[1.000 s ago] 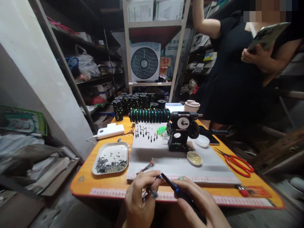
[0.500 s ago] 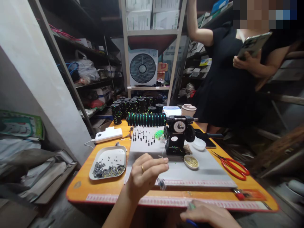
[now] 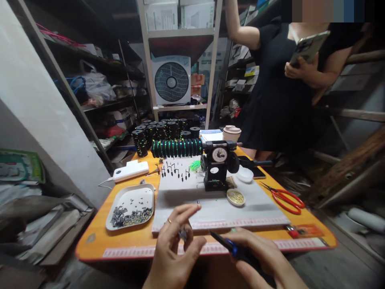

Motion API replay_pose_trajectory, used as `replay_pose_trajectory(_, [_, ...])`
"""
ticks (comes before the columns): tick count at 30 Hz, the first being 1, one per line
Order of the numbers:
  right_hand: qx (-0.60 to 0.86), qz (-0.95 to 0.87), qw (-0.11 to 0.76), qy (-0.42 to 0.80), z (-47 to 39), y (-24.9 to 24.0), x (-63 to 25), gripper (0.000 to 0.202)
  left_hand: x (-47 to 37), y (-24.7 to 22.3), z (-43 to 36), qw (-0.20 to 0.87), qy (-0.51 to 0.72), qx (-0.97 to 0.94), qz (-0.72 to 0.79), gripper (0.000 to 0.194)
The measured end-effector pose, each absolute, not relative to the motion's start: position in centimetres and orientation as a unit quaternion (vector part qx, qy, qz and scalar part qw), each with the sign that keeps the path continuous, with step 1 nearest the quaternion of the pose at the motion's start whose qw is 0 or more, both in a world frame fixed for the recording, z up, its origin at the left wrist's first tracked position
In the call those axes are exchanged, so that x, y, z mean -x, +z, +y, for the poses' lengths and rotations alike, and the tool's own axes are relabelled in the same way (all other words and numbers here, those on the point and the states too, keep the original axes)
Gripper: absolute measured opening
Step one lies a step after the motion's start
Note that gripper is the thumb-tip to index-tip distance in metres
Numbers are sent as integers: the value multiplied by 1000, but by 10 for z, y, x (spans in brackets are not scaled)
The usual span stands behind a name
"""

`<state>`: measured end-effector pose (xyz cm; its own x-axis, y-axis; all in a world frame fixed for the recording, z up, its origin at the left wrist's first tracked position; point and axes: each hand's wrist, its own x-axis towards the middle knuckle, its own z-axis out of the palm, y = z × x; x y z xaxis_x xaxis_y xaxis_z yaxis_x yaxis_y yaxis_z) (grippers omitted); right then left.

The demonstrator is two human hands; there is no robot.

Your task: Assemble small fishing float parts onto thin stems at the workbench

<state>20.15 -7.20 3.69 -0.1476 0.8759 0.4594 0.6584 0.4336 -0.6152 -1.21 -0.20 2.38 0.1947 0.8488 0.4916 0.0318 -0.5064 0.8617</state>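
Note:
My left hand [image 3: 177, 245], with a ring on one finger, is curled over the front edge of the white board [image 3: 180, 208]. A small dark bundle [image 3: 182, 234] sits within its bent fingers. To its right my right hand [image 3: 258, 253] grips a black and blue pointed tool [image 3: 233, 247], its tip directed at the left hand. Behind the hands stands a black winding device [image 3: 215, 168], with a row of black discs wound in green thread [image 3: 177, 147] on its shaft. A small dish of gold beads [image 3: 236, 198] lies in front of the device.
A white tray of small dark parts [image 3: 130, 206] is at left, near a white power strip [image 3: 130, 171]. Red-handled scissors [image 3: 287, 200] lie at right. Black spools [image 3: 161, 130] and a lidded cup [image 3: 231, 132] stand behind. A person [image 3: 276, 88] holding a phone stands back right.
My left hand has lowered and its fingers are more curled. The right hand has come up and the tool now shows fully. The whole view has shifted slightly.

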Motion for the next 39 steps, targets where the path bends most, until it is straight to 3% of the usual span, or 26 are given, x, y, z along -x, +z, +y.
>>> replay_pose_trajectory(5, [498, -766, 390, 113, -72, 35, -198, 31, -6, 23, -13, 351, 588, -674, 278, 23])
replay_pose_trajectory(9, [578, -715, 393, 4, -65, 24, -224, 47, -4, 21, -5, 287, 616, -670, 299, 19])
replay_pose_trajectory(13, [689, -604, 386, -110, -33, 9, -277, 31, 7, 13, -5, 247, 614, -672, 333, 18])
replay_pose_trajectory(20, [634, -659, 385, -126, 6, 14, -275, 24, 7, 10, -13, 214, 648, -635, 363, 11])
replay_pose_trajectory(24, [487, -791, 368, -40, 0, 50, -205, 42, 8, 11, -11, 199, 641, -655, 347, 16])
replay_pose_trajectory(26, [355, -869, 334, 87, 1, 67, -174, 59, 11, 11, -10, 219, 652, -634, 353, 16])
replay_pose_trajectory(28, [266, -885, 325, 202, 9, 77, -153, 64, 16, 10, -8, 252, 665, -600, 366, 13])
replay_pose_trajectory(33, [265, -862, 309, 302, 39, 77, -131, 10, 29, 2, 1, 355, 705, -479, 384, 4])
replay_pose_trajectory(39, [304, -827, 342, 328, 52, 65, -129, 13, 25, 7, 9, 523, 680, -368, 358, 13])
